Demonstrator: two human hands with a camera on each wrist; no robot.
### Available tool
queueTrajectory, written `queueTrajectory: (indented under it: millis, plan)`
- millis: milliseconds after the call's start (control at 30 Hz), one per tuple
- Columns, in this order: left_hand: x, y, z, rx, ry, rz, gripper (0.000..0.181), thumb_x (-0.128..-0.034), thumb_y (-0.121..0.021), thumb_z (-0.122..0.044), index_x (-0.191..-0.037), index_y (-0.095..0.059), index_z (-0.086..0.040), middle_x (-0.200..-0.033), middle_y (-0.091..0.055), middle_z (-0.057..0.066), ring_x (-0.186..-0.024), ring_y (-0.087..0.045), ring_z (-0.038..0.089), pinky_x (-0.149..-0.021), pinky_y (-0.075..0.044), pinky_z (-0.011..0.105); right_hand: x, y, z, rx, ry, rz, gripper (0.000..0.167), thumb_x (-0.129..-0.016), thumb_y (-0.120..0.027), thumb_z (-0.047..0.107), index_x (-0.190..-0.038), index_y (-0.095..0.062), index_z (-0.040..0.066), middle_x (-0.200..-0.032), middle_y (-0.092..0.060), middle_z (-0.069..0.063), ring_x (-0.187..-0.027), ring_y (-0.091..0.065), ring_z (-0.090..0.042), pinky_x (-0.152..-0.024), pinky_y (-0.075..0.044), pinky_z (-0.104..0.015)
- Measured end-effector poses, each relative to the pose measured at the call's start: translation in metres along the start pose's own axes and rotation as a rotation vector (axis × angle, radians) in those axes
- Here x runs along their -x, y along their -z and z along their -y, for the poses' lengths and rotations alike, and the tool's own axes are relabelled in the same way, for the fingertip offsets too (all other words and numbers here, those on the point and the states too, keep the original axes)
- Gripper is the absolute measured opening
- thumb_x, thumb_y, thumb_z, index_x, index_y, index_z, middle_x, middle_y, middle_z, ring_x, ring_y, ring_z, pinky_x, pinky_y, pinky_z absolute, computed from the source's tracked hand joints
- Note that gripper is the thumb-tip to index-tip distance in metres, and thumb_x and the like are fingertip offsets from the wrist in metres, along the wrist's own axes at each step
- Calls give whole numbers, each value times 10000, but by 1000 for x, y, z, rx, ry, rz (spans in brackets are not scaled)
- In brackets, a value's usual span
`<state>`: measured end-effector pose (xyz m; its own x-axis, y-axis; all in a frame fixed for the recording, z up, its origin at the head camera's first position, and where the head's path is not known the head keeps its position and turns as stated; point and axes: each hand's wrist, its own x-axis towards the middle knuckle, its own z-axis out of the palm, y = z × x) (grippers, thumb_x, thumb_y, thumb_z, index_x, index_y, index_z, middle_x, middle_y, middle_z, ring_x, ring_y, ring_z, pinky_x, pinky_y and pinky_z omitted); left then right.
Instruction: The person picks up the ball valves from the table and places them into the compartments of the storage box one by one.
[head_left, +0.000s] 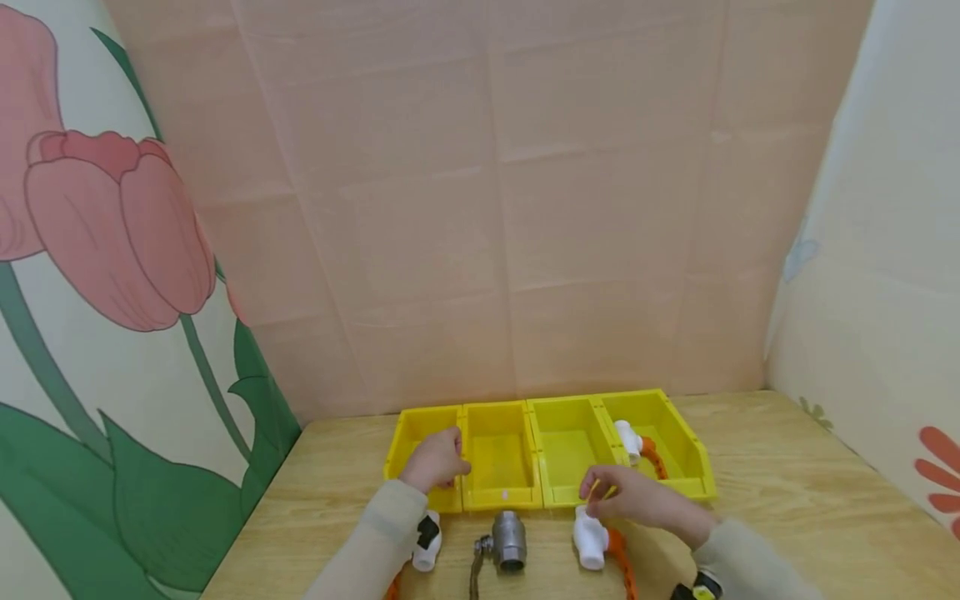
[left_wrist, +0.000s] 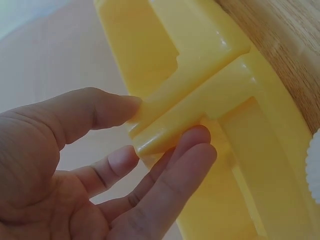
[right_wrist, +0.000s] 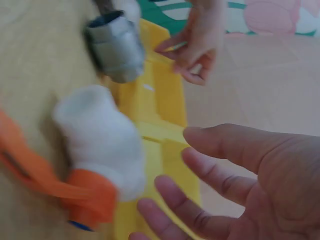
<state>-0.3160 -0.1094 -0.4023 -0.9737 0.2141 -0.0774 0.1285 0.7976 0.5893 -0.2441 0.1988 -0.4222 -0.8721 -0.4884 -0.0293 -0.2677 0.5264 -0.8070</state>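
Note:
My left hand (head_left: 437,460) is at the divider between the two left yellow bins (head_left: 498,408). In the left wrist view its thumb and loosely bent fingers lie either side of the double wall (left_wrist: 195,100); I cannot tell how firmly they touch. My right hand (head_left: 626,493) is by a white ball valve (head_left: 590,537) with an orange lever (head_left: 621,558), in front of the bins. In the right wrist view its fingers are spread, apart from that white valve (right_wrist: 100,140). A metal ball valve (head_left: 510,540) and another white valve (head_left: 427,554) stand to the left.
A white valve (head_left: 628,440) with an orange lever lies in the rightmost bin (head_left: 678,433). The bins stand in a row on the wooden table (head_left: 337,467), before a pinkish cloth backdrop (head_left: 495,208). Side panels with painted flowers flank the table.

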Motion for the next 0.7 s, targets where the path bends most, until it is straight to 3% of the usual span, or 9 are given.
queueTrajectory:
  millis: [433,700]
  plan:
    - [1,1,2,-7,-42,-4,251,-825,-725,-102,-830,-475,-84,-656,-449,41,-483,-490,167,-483,-443,288,11,-23,-19,-138,25,64,273,-890,-681,128,-1104,-552,20,-710,-496,-11,-607,-452,-76,-561,-376,-201]
    - [2,0,3,5,-54,-16,244,-818,-728,-98,-837,-487,-72,-660,-451,44,-486,-487,169,-487,-448,302,10,-29,-20,-85,8,21,301,-878,-698,154,-1117,-552,42,-704,-453,-4,-594,-427,-78,-542,-353,-202]
